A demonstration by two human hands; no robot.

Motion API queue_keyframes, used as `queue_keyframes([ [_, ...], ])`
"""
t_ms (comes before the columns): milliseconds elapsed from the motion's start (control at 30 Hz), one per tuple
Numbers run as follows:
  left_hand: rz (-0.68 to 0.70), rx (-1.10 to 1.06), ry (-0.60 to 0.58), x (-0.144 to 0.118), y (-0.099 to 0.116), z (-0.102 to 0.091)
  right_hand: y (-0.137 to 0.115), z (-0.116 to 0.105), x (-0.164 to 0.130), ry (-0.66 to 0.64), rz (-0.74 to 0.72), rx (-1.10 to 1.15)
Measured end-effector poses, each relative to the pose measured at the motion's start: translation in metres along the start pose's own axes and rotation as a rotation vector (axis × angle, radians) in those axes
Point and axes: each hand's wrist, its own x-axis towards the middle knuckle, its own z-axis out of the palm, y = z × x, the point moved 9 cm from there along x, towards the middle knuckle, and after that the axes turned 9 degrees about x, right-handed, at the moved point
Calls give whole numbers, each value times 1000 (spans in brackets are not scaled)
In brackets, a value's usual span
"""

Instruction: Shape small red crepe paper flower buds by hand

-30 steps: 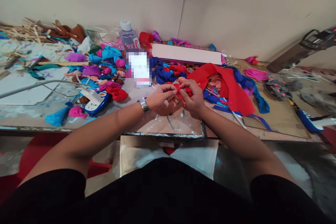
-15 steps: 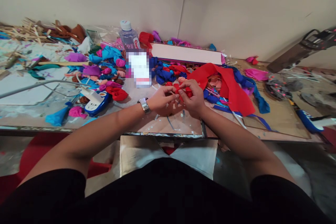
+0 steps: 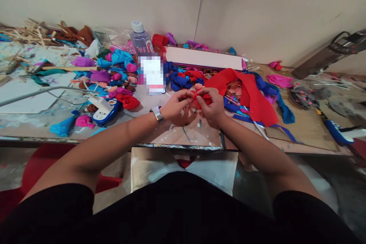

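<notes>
A small piece of red crepe paper point(image 3: 195, 96) sits between my two hands above the front of the table. My left hand point(image 3: 176, 106), with a metal-band watch at its wrist, pinches the left side of this paper with bent fingers. On the other side, the thumb and index finger of my right hand point(image 3: 212, 103) are closed on it. My fingers partly hide its shape. Just right of my right hand, a long red crepe paper strip point(image 3: 261, 105) lies looped over peach and blue pieces. Rolled paper roses point(image 3: 131, 68) are heaped to the left.
A pixelated phone point(image 3: 156, 74) leans before a plastic bottle point(image 3: 140, 40). A blue-and-white power socket point(image 3: 106, 113) with a grey cable lies left. Wooden sticks point(image 3: 38, 32) are piled at the far left. A dark tumbler point(image 3: 320, 57) leans at the right by the wall.
Both hands have shifted slightly, and my fingers have changed their hold on the red paper. Less of the red paper shows between them now. The things on the table stay put.
</notes>
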Motion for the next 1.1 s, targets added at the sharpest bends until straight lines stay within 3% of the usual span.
queue_keyframes([
  [167, 78, 116, 129, -3, 13, -12, -11, 5, 3, -68, -80, -66],
  [367, 128, 195, 135, -4, 11, -16, -14, 3, 4, -79, -136, -49],
  [733, 104, 17, 138, -1, 8, -16, -12, -1, 4, -30, -99, -50],
  [1100, 127, 45, 143, -2, 12, -17, -14, 3, 4, -68, -75, -101],
])
